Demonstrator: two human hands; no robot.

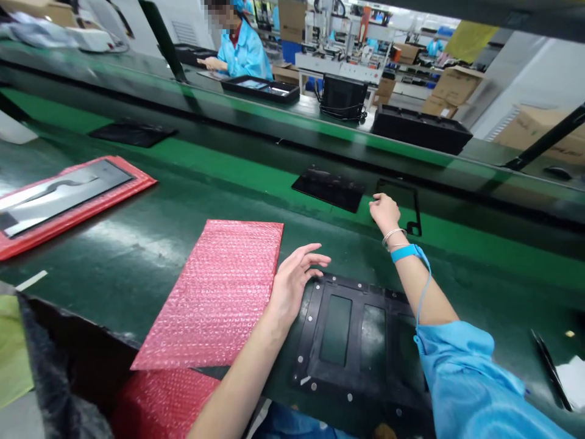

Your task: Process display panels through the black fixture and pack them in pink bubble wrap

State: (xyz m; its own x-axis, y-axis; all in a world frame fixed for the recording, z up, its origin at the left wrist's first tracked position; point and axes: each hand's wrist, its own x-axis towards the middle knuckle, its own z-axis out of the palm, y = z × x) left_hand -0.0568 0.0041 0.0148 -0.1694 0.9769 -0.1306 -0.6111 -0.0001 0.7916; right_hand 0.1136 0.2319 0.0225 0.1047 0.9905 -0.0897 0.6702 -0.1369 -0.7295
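Note:
My left hand (296, 281) is open, its fingers loosely spread above the far left corner of a black fixture plate (357, 339) that has rectangular cutouts and small round metal studs. Left of that hand lies a pink bubble-wrap pouch (223, 286). My right hand (384, 212) reaches forward to the green strip, its fingers curled, over the left side of a thin black frame (417, 210). Whether the fingers pinch the frame is hidden. A blue wrist strap (406, 253) circles the right wrist. Just left of the right hand, a glossy black panel (329, 188) lies flat.
Far left, a silvery panel (68, 194) rests on red wrap. A black sheet (132, 131) lies behind it. Tweezers (551, 369) are at the right edge. More pink bubble wrap (162, 402) sits below the bench edge. Across the bench, a co-worker (247, 52) works near black trays (260, 89).

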